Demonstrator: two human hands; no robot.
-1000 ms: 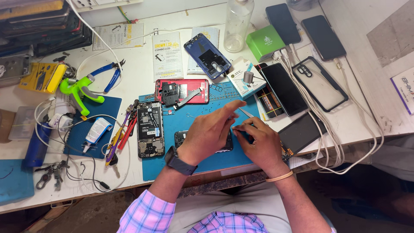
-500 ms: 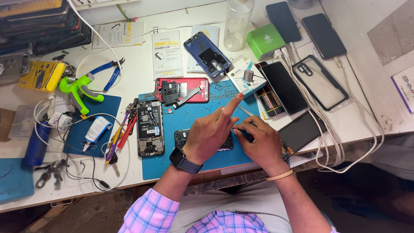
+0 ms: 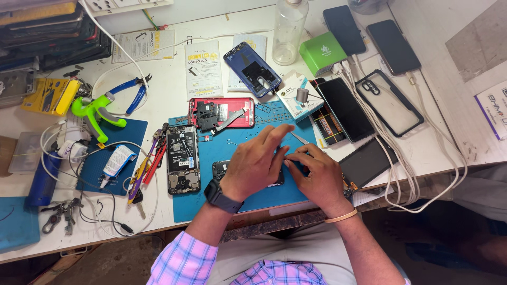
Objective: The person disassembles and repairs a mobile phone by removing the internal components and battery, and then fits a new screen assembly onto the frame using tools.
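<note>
Both hands sit on a dark phone (image 3: pixel 221 170) lying on the blue mat (image 3: pixel 222 203) on the surface. The left hand (image 3: pixel 256 164) presses it flat, grip open. The right hand (image 3: pixel 315 177) pinches thin tweezers (image 3: pixel 299 138) just beside it.

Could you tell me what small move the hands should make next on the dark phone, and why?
Probably steady the dark phone with the left hand while the right hand eases the tweezers in, since both hands already meet over it.
</note>
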